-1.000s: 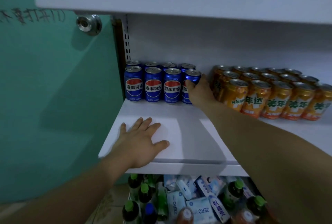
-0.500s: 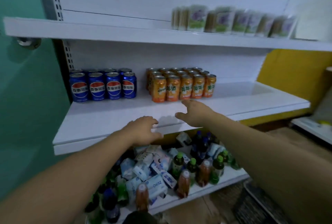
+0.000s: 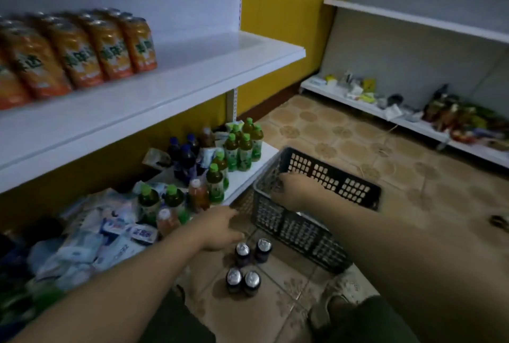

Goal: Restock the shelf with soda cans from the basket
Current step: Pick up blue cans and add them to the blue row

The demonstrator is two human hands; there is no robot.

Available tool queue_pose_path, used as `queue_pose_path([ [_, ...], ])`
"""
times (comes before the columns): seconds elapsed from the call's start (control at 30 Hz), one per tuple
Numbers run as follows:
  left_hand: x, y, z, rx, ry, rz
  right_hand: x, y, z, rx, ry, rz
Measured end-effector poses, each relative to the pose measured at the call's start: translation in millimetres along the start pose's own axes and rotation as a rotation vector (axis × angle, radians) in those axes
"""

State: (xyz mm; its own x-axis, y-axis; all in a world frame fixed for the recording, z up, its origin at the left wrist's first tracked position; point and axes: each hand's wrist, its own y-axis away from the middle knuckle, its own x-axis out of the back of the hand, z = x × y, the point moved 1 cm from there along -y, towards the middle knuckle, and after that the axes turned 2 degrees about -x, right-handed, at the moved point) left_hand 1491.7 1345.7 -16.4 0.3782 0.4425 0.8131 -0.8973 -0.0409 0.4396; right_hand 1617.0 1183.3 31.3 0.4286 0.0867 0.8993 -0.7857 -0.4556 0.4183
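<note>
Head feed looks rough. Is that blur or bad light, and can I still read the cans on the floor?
Head view: dim throughout; orange cans at left smeared by motion and leaning, likely wide-lens distortion; floor cans show bright tops, labels too dark to read.

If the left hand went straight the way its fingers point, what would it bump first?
Probably the grey basket, at its near corner just ahead of the left hand; depth is hard to judge.
</note>
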Motion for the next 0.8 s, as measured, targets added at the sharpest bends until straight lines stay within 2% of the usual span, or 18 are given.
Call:
queue_pose_path([
  [0.13,-53.1,-62.2,-2.2,-0.058,-0.075,-0.111,-55.1,-40.9,43.6,-0.064,-0.032,-0.047],
  [0.23,-107.0,-121.2,-31.8,0.000,-0.073,-0.155,-100.3,-77.9,64.8,-0.082,-0.056,-0.116],
  [0.37,-138.8,-164.8,-43.0,0.023,-0.052,-0.185,-167.2,-132.2,85.4,-0.114,-0.088,-0.213],
  [0.8,-244.3,-292.1,-116.3,0.134,0.046,-0.289,-365.1,-276.7,81.7,-0.192,-0.219,-0.454],
])
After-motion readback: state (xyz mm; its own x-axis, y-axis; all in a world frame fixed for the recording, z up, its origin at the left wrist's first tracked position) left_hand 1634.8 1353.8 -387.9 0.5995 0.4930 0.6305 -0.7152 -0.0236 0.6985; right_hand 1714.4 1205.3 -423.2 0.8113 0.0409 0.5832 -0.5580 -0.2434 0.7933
